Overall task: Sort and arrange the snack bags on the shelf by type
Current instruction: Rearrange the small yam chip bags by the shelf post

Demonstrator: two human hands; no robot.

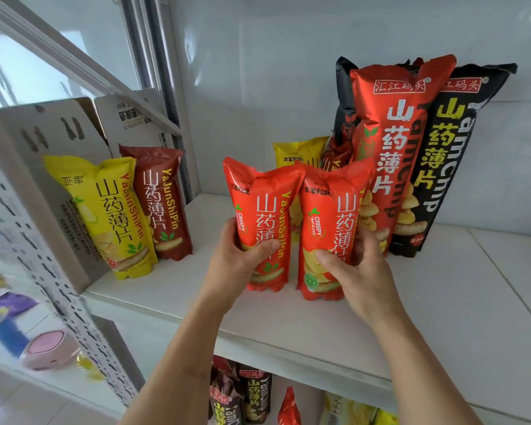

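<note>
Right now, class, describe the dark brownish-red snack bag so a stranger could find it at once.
Start at the white shelf and look to its left end, by the cardboard box. Two small bags stand there: a yellow bag in front and the dark brownish-red bag behind. It is duller than the bright red bags in the hands.

Two bare forearms enter from about 6 o'clock, with no sleeves, watch, bracelet or glove on either. The left hand (242, 259) and the right hand (354, 269) carry no rings on the fingers (267, 245) that show. The nails in view are short and unpainted. Nothing else of the person shows.
</note>
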